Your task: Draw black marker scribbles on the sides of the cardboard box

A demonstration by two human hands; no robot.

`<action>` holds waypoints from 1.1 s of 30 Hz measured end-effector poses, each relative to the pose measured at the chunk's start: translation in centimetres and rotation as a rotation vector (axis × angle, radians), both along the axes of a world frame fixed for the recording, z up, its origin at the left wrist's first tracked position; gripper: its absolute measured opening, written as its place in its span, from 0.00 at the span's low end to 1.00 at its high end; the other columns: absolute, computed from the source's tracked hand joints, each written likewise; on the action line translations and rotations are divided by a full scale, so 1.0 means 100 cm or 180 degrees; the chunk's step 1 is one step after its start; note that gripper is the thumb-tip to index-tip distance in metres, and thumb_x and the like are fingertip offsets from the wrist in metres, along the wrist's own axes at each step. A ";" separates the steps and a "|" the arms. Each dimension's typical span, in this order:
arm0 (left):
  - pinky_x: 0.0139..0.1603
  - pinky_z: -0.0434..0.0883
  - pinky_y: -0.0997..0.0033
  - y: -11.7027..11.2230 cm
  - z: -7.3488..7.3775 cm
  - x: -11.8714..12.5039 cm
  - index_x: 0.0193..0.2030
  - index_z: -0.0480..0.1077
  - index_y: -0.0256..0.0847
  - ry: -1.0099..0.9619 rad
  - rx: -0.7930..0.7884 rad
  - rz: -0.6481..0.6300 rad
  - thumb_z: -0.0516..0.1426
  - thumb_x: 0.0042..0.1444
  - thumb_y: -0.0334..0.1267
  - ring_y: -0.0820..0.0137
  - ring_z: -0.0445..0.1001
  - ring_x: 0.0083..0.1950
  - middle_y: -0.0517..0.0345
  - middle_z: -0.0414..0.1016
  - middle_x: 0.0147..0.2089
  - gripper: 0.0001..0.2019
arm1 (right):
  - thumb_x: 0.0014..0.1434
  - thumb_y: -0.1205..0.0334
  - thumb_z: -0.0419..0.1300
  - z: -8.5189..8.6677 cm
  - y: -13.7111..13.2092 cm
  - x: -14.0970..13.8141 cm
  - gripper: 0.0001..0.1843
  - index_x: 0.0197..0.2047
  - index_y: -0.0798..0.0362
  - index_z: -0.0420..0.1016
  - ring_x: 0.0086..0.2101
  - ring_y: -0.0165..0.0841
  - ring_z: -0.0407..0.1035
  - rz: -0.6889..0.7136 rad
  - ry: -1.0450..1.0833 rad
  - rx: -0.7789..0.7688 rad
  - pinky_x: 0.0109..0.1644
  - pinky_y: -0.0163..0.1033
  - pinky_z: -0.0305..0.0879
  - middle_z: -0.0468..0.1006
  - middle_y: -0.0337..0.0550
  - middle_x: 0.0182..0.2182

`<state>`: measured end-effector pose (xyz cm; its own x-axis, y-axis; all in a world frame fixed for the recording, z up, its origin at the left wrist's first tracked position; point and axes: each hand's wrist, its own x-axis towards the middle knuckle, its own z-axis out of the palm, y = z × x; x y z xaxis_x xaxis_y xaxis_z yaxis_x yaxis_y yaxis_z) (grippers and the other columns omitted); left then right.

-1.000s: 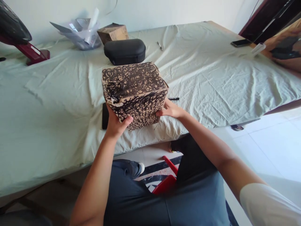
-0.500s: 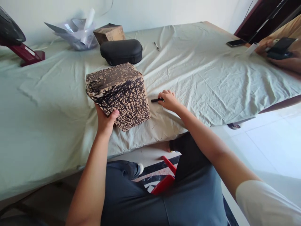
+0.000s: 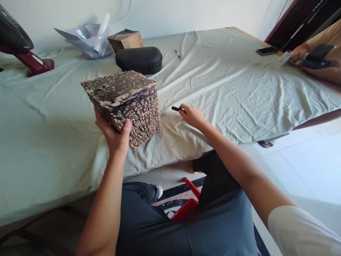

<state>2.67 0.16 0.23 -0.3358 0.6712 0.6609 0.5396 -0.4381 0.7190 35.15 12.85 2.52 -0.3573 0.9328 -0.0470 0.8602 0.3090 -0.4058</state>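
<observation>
A brown cardboard box, its visible faces covered in black looping scribbles, is tilted above or on the cloth near the table's front edge. My left hand grips its lower left side, thumb on the front face and the other fingers mostly hidden behind. To the right of the box and apart from it, my right hand is closed around a black marker, one end of which points left toward the box. Just behind the box lies a black hard case.
At the back stand a clear plastic basket with items in it and a second cardboard box. A pen and a phone lie on the pale cloth. Another person's hands hold a dark device at right.
My left hand has turned and tilted the box, and it has shifted left, showing more of its top. The marker in my right hand has risen slightly and tipped.
</observation>
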 end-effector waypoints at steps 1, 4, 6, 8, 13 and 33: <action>0.91 0.48 0.36 -0.005 0.007 0.005 0.87 0.56 0.58 0.0276 0.0180 0.0330 0.72 0.54 0.72 0.38 0.52 0.86 0.45 0.58 0.80 0.59 | 0.82 0.53 0.52 -0.001 0.000 -0.001 0.20 0.65 0.50 0.79 0.44 0.48 0.79 -0.0019 -0.0008 0.0000 0.40 0.44 0.59 0.88 0.56 0.47; 0.88 0.47 0.27 -0.018 0.025 0.023 0.88 0.53 0.59 0.0756 0.0182 0.0909 0.74 0.51 0.71 0.30 0.52 0.82 0.43 0.59 0.76 0.62 | 0.81 0.51 0.54 -0.005 0.000 -0.002 0.21 0.66 0.50 0.79 0.46 0.49 0.81 -0.0051 -0.0037 -0.0028 0.41 0.43 0.60 0.89 0.56 0.51; 0.86 0.50 0.25 -0.023 0.034 0.033 0.89 0.50 0.49 0.1006 -0.0017 0.1142 0.72 0.52 0.74 0.28 0.54 0.81 0.36 0.58 0.76 0.66 | 0.81 0.48 0.56 -0.005 -0.002 -0.002 0.24 0.70 0.51 0.76 0.49 0.50 0.81 -0.0071 -0.0098 -0.0058 0.42 0.43 0.61 0.89 0.57 0.53; 0.84 0.54 0.26 -0.025 0.039 0.040 0.89 0.49 0.38 0.1228 -0.0190 0.1290 0.68 0.52 0.77 0.29 0.56 0.80 0.28 0.58 0.75 0.69 | 0.78 0.49 0.59 -0.001 -0.007 0.000 0.30 0.75 0.54 0.71 0.51 0.53 0.82 -0.0065 -0.0266 -0.0117 0.43 0.44 0.64 0.89 0.60 0.54; 0.82 0.58 0.30 -0.025 0.044 0.045 0.89 0.49 0.32 0.1289 -0.0351 0.1480 0.65 0.54 0.79 0.31 0.59 0.79 0.24 0.60 0.74 0.69 | 0.69 0.76 0.52 0.025 -0.027 0.013 0.46 0.88 0.64 0.51 0.57 0.56 0.81 0.0073 -0.0745 -0.0150 0.53 0.48 0.70 0.86 0.71 0.60; 0.78 0.56 0.15 -0.043 0.074 0.101 0.87 0.55 0.28 0.1616 -0.1045 0.1698 0.69 0.49 0.78 0.18 0.55 0.80 0.17 0.57 0.77 0.71 | 0.69 0.49 0.65 0.070 -0.063 0.003 0.19 0.57 0.47 0.69 0.27 0.32 0.81 0.2085 0.3950 -0.1826 0.26 0.34 0.73 0.89 0.43 0.44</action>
